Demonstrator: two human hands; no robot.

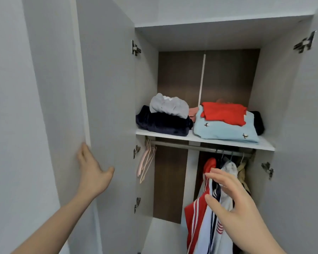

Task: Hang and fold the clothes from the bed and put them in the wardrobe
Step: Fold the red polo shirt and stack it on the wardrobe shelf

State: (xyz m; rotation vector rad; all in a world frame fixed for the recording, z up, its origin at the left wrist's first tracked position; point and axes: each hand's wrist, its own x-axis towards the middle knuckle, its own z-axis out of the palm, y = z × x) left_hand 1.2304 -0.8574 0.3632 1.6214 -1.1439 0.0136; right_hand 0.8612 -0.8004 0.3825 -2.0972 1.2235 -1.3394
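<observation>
No words or numbers legible — clothes carry none; doors neither.

A single head-worn camera is looking forward and slightly down, from close up, into the open wardrobe, taking in its shelf and rail.
</observation>
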